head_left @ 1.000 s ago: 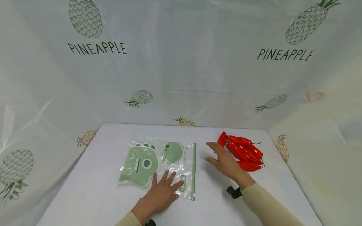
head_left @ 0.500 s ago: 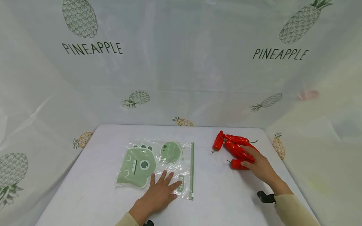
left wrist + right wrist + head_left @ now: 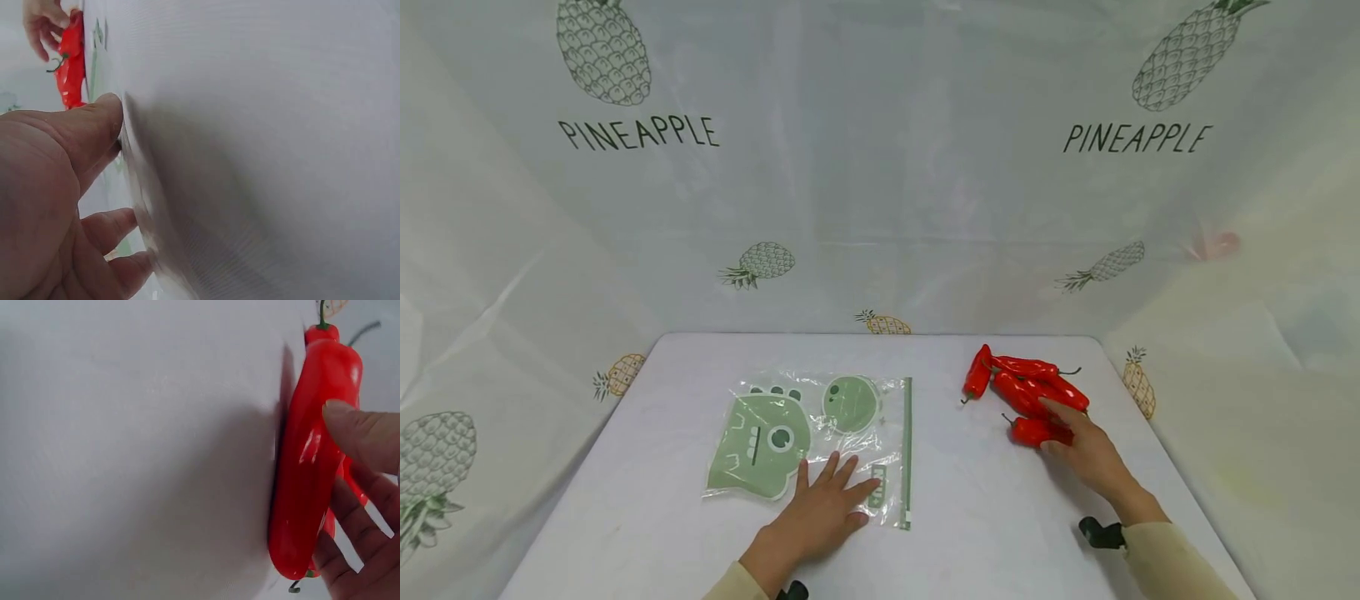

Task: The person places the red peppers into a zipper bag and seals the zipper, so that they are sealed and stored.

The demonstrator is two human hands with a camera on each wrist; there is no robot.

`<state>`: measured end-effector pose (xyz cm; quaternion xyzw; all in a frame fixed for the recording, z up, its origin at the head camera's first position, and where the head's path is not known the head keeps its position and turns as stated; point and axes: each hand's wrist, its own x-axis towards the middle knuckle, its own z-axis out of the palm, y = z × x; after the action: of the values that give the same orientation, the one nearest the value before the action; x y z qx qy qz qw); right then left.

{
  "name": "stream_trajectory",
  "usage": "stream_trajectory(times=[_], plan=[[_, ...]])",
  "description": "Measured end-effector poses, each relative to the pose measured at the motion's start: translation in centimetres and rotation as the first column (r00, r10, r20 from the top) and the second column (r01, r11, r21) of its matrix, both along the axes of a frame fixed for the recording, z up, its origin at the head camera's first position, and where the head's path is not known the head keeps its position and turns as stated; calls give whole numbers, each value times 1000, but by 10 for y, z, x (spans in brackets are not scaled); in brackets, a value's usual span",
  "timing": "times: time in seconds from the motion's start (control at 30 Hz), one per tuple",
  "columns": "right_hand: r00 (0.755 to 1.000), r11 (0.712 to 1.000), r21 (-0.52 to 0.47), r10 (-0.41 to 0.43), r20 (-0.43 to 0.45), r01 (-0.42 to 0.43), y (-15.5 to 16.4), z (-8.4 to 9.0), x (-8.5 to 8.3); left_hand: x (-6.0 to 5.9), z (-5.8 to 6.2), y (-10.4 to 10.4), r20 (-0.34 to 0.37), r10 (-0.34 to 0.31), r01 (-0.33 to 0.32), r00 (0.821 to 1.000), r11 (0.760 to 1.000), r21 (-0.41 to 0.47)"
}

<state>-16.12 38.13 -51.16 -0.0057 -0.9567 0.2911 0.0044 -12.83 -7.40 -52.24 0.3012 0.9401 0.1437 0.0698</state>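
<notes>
A white counter (image 3: 970, 517) stands inside a tent of pale sheeting (image 3: 880, 208) printed with pineapples and the word PINEAPPLE. On its left half lies a clear zip bag (image 3: 816, 442) with green cartoon prints and a green seal strip down its right edge. The left hand (image 3: 823, 518) rests flat on the near corner of that bag, fingers straight and spread, pressing the plastic to the counter. To the right, well apart from the bag, lies a heap of red peppers (image 3: 1026, 387). The right hand (image 3: 1086, 454) reaches into the near side of the heap, its thumb and fingers curled about the nearest pepper (image 3: 1033, 431), which lies on the counter. A bare stretch of counter separates the two hands, with nothing between them.

The right wrist view shows the grip closely: the thumb (image 3: 362, 434) lies on top of the glossy pepper (image 3: 312, 469) and the fingers (image 3: 350, 550) curl beneath it, other peppers showing behind. The left wrist view shows the thumb (image 3: 81, 134) against the crinkled bag edge (image 3: 140, 187), and far off the peppers (image 3: 70, 59) with the right hand (image 3: 42, 22) on them.
</notes>
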Motion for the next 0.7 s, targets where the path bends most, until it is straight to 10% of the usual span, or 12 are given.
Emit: stream_trajectory(times=[0.47,0.7], plan=[[995,997,-11,-70,76,71,-8,-10,1,-10,11,6,14,41,-41,999,999,-9],[992,996,15,-83,94,82,-9,-9,-1,-23,18,15,-88,81,-70,993,991,117]])
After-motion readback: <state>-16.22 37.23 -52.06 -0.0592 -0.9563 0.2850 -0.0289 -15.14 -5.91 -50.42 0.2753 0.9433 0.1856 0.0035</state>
